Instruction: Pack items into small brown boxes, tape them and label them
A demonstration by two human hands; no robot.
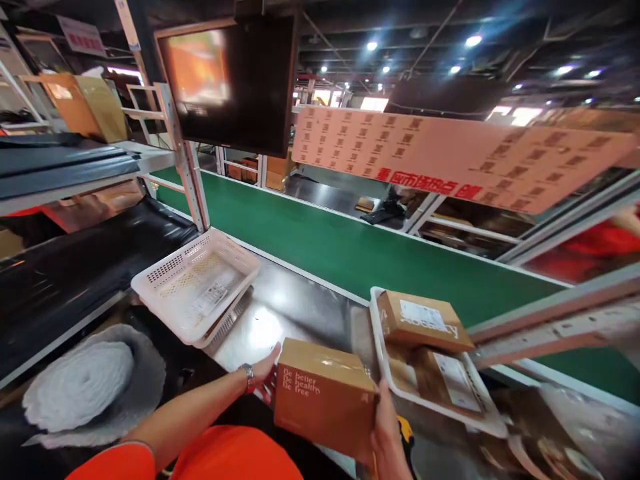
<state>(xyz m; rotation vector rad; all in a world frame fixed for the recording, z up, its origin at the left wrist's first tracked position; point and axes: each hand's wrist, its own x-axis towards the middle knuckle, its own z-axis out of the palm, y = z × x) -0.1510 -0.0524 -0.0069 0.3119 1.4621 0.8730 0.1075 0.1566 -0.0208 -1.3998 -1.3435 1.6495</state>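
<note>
Clearly, the printed cardboard box (324, 403) is held between left grip (263, 375) and right grip (387, 424), their fingers partly hidden.

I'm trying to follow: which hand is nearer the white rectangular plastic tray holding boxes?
Right hand: by the tray's near left corner. Left hand: farther left, beyond the held brown cardboard box.

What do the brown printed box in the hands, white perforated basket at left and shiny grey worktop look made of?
Brown printed box: apparently matte cardboard, from its folded edges and dull brown faces.
White perforated basket: probably smooth moulded plastic, with regular openings in its wall.
Shiny grey worktop: likely sheet metal, given its bright glare, possibly laminate.
</note>
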